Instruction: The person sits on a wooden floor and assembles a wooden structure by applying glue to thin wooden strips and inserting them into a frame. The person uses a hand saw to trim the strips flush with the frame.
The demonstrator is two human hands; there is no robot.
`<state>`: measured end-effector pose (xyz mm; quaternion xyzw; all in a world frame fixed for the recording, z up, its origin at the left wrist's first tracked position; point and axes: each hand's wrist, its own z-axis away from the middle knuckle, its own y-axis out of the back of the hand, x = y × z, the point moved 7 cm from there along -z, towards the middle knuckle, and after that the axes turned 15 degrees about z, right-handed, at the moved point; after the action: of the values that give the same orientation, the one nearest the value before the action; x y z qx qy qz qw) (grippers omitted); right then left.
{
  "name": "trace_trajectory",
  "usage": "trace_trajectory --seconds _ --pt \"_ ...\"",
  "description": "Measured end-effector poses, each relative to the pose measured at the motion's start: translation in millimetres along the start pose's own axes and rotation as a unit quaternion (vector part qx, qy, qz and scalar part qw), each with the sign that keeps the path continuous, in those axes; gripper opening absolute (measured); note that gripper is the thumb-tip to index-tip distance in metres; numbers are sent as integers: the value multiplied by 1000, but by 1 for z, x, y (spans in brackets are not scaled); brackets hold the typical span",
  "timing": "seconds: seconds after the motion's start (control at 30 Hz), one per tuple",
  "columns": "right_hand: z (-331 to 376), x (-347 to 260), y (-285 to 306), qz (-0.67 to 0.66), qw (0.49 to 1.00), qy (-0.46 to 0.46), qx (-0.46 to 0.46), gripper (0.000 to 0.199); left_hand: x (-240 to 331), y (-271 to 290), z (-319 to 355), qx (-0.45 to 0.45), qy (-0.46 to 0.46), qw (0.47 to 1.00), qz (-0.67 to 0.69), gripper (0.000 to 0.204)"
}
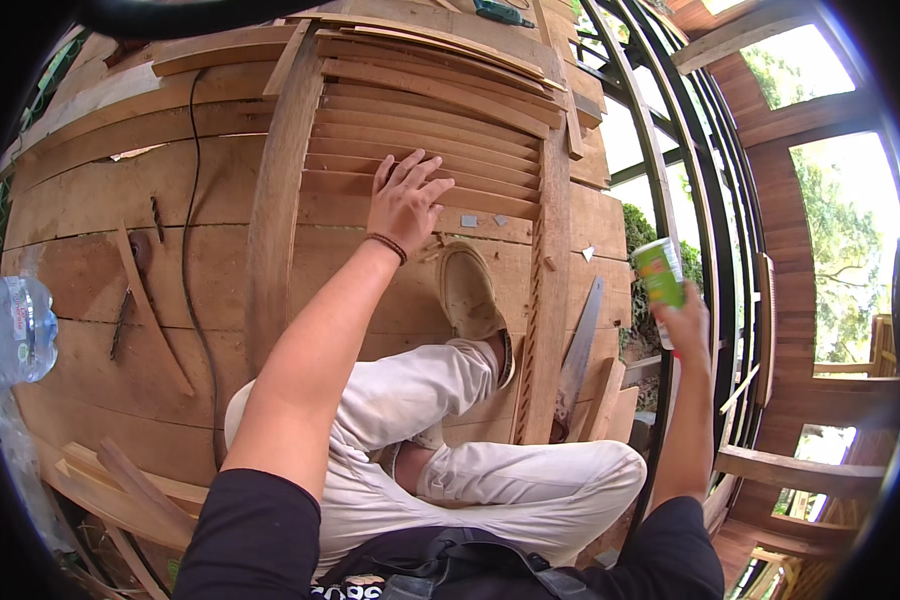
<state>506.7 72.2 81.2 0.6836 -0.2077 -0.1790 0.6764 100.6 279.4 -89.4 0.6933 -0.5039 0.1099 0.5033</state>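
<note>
Spread left hand (407, 205) over wooden slats (420, 122); right hand (684, 322) around a green-and-white container (658, 275)

The left hand's fingers are fanned apart, pointing up the frame, with nothing visible between them. They lie over the lowest slats, just above the centre of the frame; whether they press down or hover, I cannot tell. At centre right, the right hand's fingers close around the lower part of the container, whose long axis runs nearly up and down the frame, leaning slightly left at the top.

The slats stretch up the frame from the left fingertips in a stack. Their long axis runs left to right, dipping toward the right, so it crosses the line of those fingers. The left hand is the nearer one; the right is well apart, beyond the notched right rail (553, 220). A plain left rail (273, 200) borders the slats' other end.

Farther out, small grey pieces (468, 221) lie below the slats, near a tan shoe (467, 290). A handsaw (580, 345) lies right of the notched rail. A dark cord (192, 200) runs down the left side, and a clear plastic bottle (18, 330) sits at the far left edge.
</note>
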Motion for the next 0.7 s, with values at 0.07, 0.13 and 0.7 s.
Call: trace_trajectory --seconds 0.07,0.13,0.7 --pt "6 8 21 -377 923 20 76 51 0 0 0 2 2 1000 6 42" --pt "18 -19 32 -529 841 49 100 52 1 -2 -1 0 1 1000 12 44" --pt "-38 -222 -18 -357 912 181 89 52 -8 -8 1 10 -12 1000 8 46"
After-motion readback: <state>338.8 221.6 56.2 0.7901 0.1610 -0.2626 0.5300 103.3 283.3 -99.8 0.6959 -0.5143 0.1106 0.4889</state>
